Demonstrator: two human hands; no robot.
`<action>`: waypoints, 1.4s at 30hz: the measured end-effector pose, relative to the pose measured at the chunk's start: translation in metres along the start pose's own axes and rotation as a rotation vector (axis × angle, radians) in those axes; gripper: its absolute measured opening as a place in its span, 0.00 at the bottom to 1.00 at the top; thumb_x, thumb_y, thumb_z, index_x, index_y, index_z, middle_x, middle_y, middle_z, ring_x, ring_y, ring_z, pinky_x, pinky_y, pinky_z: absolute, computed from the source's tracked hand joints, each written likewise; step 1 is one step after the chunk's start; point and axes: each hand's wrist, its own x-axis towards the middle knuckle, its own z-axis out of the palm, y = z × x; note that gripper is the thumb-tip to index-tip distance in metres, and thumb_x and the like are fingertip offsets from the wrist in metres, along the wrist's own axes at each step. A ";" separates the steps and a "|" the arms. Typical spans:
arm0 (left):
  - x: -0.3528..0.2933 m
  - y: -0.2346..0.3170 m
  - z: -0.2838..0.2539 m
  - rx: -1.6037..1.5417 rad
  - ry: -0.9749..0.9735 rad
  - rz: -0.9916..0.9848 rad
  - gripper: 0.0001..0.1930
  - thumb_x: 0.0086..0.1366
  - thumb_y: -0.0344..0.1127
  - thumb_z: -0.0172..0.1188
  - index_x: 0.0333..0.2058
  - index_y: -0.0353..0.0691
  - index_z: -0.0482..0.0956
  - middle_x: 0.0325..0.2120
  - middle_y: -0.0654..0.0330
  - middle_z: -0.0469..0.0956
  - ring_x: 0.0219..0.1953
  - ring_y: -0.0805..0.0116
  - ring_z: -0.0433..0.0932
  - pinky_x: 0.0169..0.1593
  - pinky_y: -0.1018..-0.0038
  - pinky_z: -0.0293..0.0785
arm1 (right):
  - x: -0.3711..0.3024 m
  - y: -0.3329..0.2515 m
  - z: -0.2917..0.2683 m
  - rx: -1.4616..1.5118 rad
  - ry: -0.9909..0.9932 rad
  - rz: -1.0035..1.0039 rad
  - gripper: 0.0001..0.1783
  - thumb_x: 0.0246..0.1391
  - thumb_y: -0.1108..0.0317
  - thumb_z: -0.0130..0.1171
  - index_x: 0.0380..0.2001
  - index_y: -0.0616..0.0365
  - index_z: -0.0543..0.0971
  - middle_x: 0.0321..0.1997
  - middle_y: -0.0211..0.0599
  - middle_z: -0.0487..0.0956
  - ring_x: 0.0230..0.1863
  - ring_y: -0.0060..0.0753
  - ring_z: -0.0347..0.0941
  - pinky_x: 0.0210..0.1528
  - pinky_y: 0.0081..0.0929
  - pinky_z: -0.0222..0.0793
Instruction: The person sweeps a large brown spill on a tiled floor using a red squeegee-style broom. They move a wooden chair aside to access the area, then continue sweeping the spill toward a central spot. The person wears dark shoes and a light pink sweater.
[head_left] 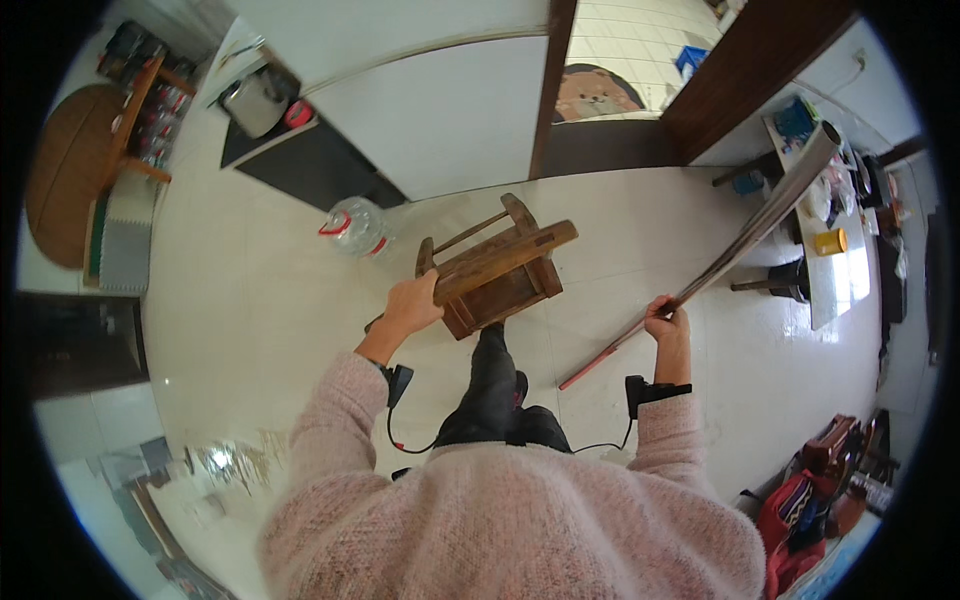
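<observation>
1. The brown wooden stool with a plank seat and squared legs [508, 262] is just ahead of the person, above or on the pale, glossy tiled floor [270, 330]. It is tilted; whether any part touches the tiles cannot be told.

2. The left hand [412, 305] has its fingers wrapped over the near-left end of the stool's seat plank. That end probably offers a firm edge for steadying the tilted frame.

3. The right hand [667, 318] has its fingers closed around a long, slim pole, silvery grey above and reddish at its lower tip [752, 232]. It slants from the upper right down toward the floor; gripping it partway along likely keeps its length balanced, clear of the stool.

4. A large clear plastic bottle with a red handle [360, 228] sits near the lower right corner of a dark grey cabinet [310, 165], perhaps to keep it by the wall.

5. On the white tabletop [838, 290] at right, a squat yellow jar [830, 242] stands near the left edge, possibly for easy reach.

6. No lettering can be made out on the bottle's red band or the jar; the brown mat in the doorway [598, 92] carries a bear's face.
</observation>
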 end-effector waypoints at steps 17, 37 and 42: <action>-0.212 -0.217 -0.025 0.129 0.141 -0.280 0.18 0.42 0.38 0.63 0.34 0.44 0.72 0.28 0.55 0.78 0.31 0.55 0.77 0.35 0.63 0.72 | 0.000 0.115 -0.053 -0.258 0.039 -0.016 0.12 0.57 0.64 0.47 0.21 0.54 0.71 0.15 0.28 0.69 0.16 0.24 0.67 0.19 0.17 0.68; -0.203 -0.429 -0.040 0.130 0.291 -0.247 0.17 0.41 0.30 0.63 0.33 0.41 0.71 0.29 0.57 0.74 0.33 0.55 0.74 0.36 0.61 0.68 | -0.079 0.328 -0.012 -0.929 -0.270 0.103 0.05 0.48 0.79 0.49 0.27 0.67 0.63 0.22 0.40 0.68 0.12 0.19 0.60 0.12 0.10 0.65; -0.204 -0.424 -0.040 0.123 0.269 -0.273 0.17 0.41 0.29 0.62 0.32 0.41 0.71 0.29 0.56 0.75 0.34 0.55 0.74 0.36 0.61 0.68 | -0.032 0.354 0.002 -1.095 -0.423 0.187 0.07 0.51 0.73 0.50 0.24 0.65 0.66 0.18 0.33 0.67 0.12 0.18 0.60 0.12 0.12 0.59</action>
